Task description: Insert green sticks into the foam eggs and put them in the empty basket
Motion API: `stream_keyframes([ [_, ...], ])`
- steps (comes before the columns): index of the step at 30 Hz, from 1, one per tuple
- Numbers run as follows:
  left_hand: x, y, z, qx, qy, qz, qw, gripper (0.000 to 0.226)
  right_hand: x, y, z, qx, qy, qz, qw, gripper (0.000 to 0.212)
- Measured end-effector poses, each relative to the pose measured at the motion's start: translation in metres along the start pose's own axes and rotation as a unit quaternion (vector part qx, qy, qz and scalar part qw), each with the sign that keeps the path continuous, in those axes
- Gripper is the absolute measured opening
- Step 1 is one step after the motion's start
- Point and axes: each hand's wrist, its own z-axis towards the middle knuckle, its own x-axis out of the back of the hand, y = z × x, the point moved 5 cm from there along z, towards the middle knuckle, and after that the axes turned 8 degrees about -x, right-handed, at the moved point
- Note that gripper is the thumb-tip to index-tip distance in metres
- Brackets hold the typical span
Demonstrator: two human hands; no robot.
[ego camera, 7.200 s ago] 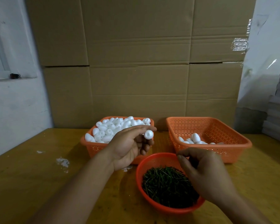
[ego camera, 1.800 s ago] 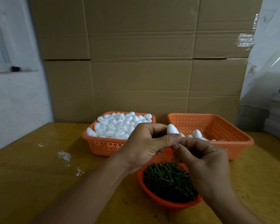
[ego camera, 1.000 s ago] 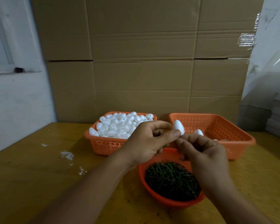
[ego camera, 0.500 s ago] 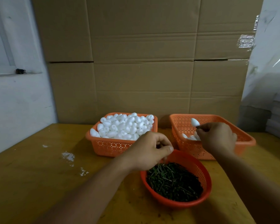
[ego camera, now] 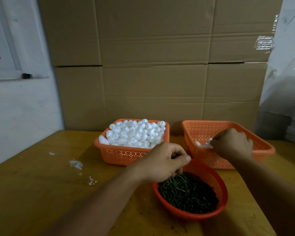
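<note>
Foam egg with its stick fitted is down in the right-hand orange basket now, carried over from the middle where both hands were working on it a second ago, and it lands among the few finished eggs at the basket's near-left corner. The right hand is inside that basket, fingers curled downward over the white pile; whether they still pinch the egg or have let it go, I cannot tell, the knuckles hide it. Meanwhile the left hand has dropped away from the egg and dips into the round red bowl, fingertips bent into the heap of green sticks, seemingly picking one, though no single stick shows clearly in its grasp. The left orange basket behind it is heaped with plain foam eggs, so that's one more unit delivered and a long run ahead. Next cycle looks to be starting already.
</note>
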Motion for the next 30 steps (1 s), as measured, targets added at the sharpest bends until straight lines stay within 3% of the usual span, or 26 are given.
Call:
stream_keyframes([
  [5,0.009,-0.003,0.001,0.016,0.032,0.002,0.999,0.033,0.011,0.0,-0.02,0.042,0.019,0.11,0.993,0.014],
  [8,0.02,-0.008,0.002,0.029,0.071,0.054,0.996,0.048,0.022,-0.002,-0.039,0.047,-0.003,0.23,0.972,0.029],
  [11,0.034,-0.012,0.002,0.043,0.124,0.093,0.987,0.06,0.03,-0.002,-0.065,0.082,-0.014,0.275,0.958,0.034],
  [15,0.061,-0.024,0.005,0.05,0.15,0.105,0.982,0.045,0.027,-0.002,-0.099,0.129,-0.06,0.287,0.947,0.033],
  [18,0.093,-0.036,0.014,0.074,0.165,0.176,0.967,0.025,0.025,0.001,-0.104,0.154,-0.065,0.301,0.939,0.037],
  [21,0.12,-0.047,0.027,0.117,0.138,0.242,0.953,0.013,0.027,0.001,-0.109,0.169,-0.063,0.32,0.93,0.036],
  [26,0.134,-0.067,0.044,0.176,0.013,0.376,0.91,0.009,0.024,0.0,-0.116,0.189,-0.076,0.321,0.925,0.035],
  [30,0.129,-0.078,0.051,0.199,-0.048,0.42,0.884,0.021,0.023,0.001,-0.118,0.195,-0.074,0.316,0.925,0.036],
])
